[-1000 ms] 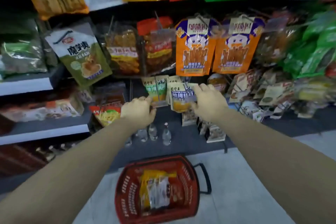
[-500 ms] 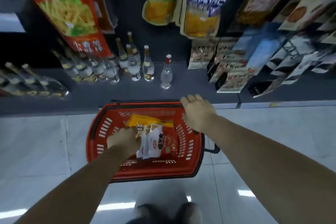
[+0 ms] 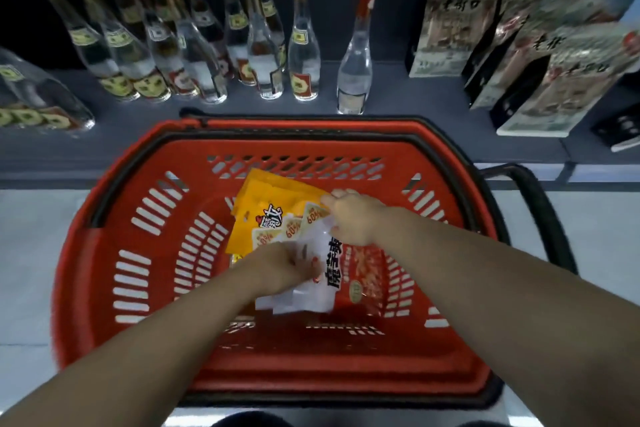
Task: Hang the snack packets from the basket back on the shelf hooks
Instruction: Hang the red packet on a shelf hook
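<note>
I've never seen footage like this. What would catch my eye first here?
The big red basket on the pale floor fills the middle of the view, with both hands reaching into it. The left hand and right hand are on a pile of snack packets: orange ones and a red and white one. Behind the basket, clear glass bottles stand on a low dark shelf.

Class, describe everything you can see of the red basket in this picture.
The red basket looks like moulded plastic, with slotted walls and floor, a black band around its rim, and a black handle folded out at its right. It stands upright on the pale floor against the low shelf with bottles. Snack packets lie inside. The left hand and right hand reach in, touching the packets.
</note>
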The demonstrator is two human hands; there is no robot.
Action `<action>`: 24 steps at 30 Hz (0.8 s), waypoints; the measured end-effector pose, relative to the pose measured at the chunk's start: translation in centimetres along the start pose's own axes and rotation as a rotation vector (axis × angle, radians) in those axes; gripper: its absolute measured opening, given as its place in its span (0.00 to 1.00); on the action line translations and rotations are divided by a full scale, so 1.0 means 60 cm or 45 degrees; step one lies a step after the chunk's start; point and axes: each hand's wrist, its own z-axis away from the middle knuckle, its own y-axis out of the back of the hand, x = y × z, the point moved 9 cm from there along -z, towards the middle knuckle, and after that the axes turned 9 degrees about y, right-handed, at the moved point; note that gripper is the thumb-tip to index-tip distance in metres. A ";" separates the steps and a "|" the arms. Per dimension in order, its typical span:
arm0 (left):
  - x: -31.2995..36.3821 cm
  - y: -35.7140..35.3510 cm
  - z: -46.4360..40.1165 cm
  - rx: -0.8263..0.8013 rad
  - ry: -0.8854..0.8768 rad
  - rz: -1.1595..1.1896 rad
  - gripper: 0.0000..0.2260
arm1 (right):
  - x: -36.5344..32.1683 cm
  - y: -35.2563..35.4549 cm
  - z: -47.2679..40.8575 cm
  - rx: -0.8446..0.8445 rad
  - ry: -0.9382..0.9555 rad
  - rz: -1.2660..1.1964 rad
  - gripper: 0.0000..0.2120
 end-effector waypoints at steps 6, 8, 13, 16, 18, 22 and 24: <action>0.002 -0.028 -0.002 -0.074 -0.067 -0.014 0.07 | -0.007 -0.030 -0.027 0.003 0.003 -0.268 0.28; 0.001 -0.017 -0.001 -0.027 -0.069 -0.040 0.03 | 0.009 -0.013 -0.017 0.099 -0.037 -0.287 0.21; -0.036 0.067 -0.018 0.195 0.061 0.279 0.03 | 0.051 0.033 0.016 0.272 -0.068 -0.430 0.17; -0.045 0.148 -0.001 0.642 -0.050 0.683 0.11 | 0.069 0.070 0.045 0.450 -0.097 -0.581 0.11; -0.042 0.161 0.013 0.635 -0.175 1.198 0.16 | 0.086 0.082 0.067 0.566 -0.144 -0.868 0.09; 0.010 0.113 0.010 0.166 -0.319 1.396 0.17 | 0.104 0.088 0.093 0.711 -0.176 -1.207 0.07; 0.022 0.115 0.015 0.221 -0.362 1.397 0.13 | 0.110 0.092 0.100 0.770 -0.195 -1.281 0.10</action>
